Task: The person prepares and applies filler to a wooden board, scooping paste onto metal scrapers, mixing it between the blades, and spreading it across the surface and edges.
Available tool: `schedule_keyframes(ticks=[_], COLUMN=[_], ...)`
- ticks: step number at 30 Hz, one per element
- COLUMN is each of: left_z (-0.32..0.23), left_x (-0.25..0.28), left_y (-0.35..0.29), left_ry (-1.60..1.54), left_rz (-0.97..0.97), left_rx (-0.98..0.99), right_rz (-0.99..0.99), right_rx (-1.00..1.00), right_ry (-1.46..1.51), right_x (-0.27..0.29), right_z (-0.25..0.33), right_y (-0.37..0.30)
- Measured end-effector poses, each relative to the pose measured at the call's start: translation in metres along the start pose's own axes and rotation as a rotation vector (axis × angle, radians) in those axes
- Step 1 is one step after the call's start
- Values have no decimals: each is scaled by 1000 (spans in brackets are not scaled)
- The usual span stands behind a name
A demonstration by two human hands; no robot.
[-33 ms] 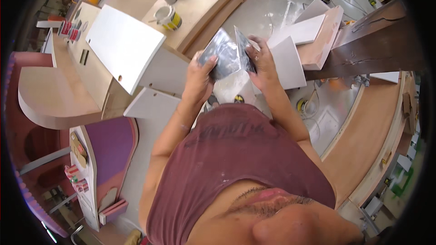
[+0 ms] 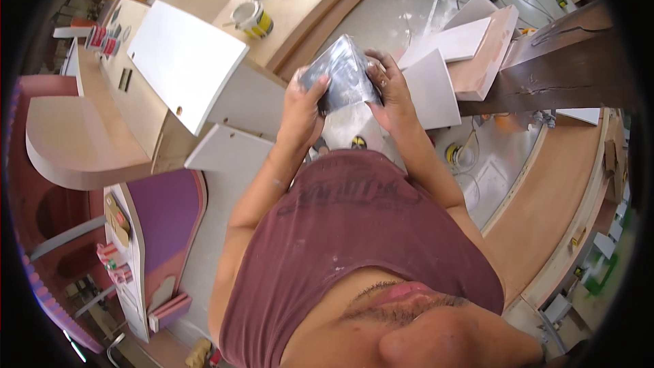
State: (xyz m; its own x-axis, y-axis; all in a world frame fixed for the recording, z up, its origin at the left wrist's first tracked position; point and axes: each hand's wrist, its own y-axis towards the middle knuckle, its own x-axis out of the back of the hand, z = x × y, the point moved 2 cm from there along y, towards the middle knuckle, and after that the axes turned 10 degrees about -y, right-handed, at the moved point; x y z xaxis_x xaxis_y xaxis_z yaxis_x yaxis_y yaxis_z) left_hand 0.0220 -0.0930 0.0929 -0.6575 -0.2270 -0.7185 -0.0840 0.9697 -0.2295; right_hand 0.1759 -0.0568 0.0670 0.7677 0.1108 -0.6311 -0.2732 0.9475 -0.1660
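In the head view, two thin grey metal plates are between the person's hands, in front of the shirt (image 2: pixel 368 211). The left plate (image 2: pixel 335 82) lies just to the right of the left hand (image 2: pixel 303 110), whose thumb presses on its upper face; the fingers beneath are hidden. The right plate (image 2: pixel 361 61) is gripped at its outer side by the right hand (image 2: pixel 396 92), fingers bent around it, though that grip is partly covered. Neither hand is nearer: each touches its own plate. The left plate slants toward the far right and looks nearly square, so no long axis stands out. The plates meet along a slanting line; whether they overlap or only touch, I cannot tell. Their faces are dull grey, with shiny patches and whitish smears. Far left of them, a pail (image 2: pixel 252 20) stands on a wooden bench (image 2: pixel 319 10).
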Motion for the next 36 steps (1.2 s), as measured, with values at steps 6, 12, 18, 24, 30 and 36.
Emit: schedule_keyframes(ticks=[6, 12, 18, 24, 30, 36], left_z=[2, -7, -21, -25, -22, -22], left_x=[22, 29, 34, 32, 47, 51], left_y=[13, 5, 0, 4, 1, 5], left_ry=[-22, -64, 161, 558, 522, -32], left_rz=[-136, -232, -227, -129, -252, -288], left_rx=[-125, -195, -321, -417, -424, -348], right_rz=[174, 362, 323, 418, 276, 112], right_rx=[-25, 86, -222, -446, -46, -82], right_ry=[-3, -256, -722, -941, -1230, -670], right_x=[-15, -16, -31, -23, 9, -7], right_z=[-9, -17, 7, 9, 16, 18], right_y=[-2, 0, 5, 3, 25, 21])
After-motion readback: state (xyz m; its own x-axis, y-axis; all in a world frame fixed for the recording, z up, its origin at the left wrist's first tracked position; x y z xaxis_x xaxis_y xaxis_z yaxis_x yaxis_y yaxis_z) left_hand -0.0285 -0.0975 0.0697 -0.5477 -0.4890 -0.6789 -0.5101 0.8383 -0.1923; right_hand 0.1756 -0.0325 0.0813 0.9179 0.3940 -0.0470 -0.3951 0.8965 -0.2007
